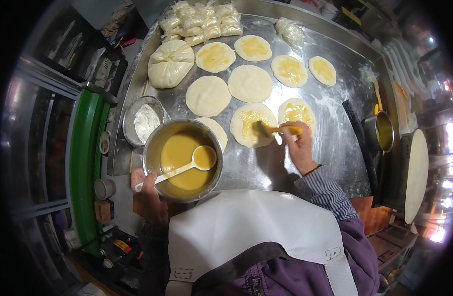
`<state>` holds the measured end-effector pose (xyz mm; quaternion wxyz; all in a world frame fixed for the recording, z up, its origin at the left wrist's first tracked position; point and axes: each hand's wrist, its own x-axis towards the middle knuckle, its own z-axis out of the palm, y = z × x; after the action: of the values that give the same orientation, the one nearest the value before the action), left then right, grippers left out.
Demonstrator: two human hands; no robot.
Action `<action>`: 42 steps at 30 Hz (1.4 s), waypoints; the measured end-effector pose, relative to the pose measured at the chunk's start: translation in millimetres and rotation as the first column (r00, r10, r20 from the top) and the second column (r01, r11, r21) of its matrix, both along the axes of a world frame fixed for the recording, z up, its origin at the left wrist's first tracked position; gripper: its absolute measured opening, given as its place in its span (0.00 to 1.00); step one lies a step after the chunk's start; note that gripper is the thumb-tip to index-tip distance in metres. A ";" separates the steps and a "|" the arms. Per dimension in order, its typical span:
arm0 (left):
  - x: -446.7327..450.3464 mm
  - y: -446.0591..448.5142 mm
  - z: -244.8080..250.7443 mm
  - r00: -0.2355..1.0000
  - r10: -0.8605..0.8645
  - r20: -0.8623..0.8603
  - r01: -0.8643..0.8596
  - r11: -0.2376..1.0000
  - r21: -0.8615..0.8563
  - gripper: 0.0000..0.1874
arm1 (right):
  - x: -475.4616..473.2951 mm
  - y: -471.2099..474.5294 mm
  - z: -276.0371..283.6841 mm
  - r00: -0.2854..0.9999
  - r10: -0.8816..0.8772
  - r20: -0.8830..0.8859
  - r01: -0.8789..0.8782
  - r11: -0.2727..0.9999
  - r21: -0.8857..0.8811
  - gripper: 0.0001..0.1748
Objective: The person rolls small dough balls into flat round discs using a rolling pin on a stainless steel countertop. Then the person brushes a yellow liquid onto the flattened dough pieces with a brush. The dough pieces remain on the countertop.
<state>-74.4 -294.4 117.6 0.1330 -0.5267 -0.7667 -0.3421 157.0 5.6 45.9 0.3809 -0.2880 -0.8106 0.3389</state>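
In my right hand point(299, 148) is a pastry brush point(278, 130) with a yellow handle. Its dark bristles are over a flat dough round point(253, 140) coated with yellow liquid. My left hand point(149, 192) grips the near left rim of a metal pot point(220, 166) along with the end of a white ladle point(178, 171). Yellow liquid point(184, 181) fills the lower part of the pot, and the ladle's bowl holds some too. Just right of the brush lies another coated round point(297, 107). Two plain rounds, one point(208, 96) beside the other point(250, 84), lie farther back; a third point(217, 131) is partly hidden by the pot.
Behind the pot stands a bowl of white flour point(145, 122). A large bag of dough point(170, 66) and several small bagged portions point(204, 22) lie at the back left of the metal worktop point(248, 166). A black bar point(359, 144) and a metal pot point(383, 131) line the right side.
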 end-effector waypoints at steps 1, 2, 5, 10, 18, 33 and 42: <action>1.0 -0.7 1.2 1.000 0.014 0.003 -0.013 1.000 -0.025 0.17 | 4.4 4.8 0.7 0.997 -0.049 -0.054 0.040 0.987 -0.158 0.07; 2.2 -1.0 2.4 1.000 0.027 0.007 -0.027 0.998 -0.052 0.17 | 7.1 9.9 1.0 0.987 -0.116 -0.111 0.076 0.947 -0.312 0.08; 4.2 1.5 3.3 0.957 0.231 0.173 -0.190 0.956 -0.222 0.12 | 15.3 16.9 2.5 0.993 -0.063 -0.101 0.009 0.885 -0.466 0.12; -1.0 18.7 -12.6 0.556 0.081 0.827 -0.292 0.951 0.103 0.06 | 14.4 22.9 11.0 0.988 -0.114 0.102 0.092 0.976 0.198 0.09; -8.5 58.8 -26.3 0.275 -0.149 0.950 -0.364 0.898 0.246 0.11 | -11.9 12.9 84.2 0.911 0.128 -0.391 -0.255 0.921 -0.294 0.10; 10.2 92.2 -29.2 0.229 -0.214 0.950 -0.328 0.902 0.283 0.13 | -37.1 -4.0 69.8 0.860 0.095 -0.501 -0.412 0.709 -0.573 0.13; 2.4 42.7 -12.5 0.392 0.038 0.919 -0.336 0.936 0.104 0.03 | -13.9 29.5 -8.0 0.950 -0.201 -0.238 -0.013 0.738 -0.675 0.16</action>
<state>-72.0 -251.7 105.1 -0.1926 -0.1432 -0.7154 -0.6562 143.1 35.2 38.0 0.3858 -0.3924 -0.5527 0.6258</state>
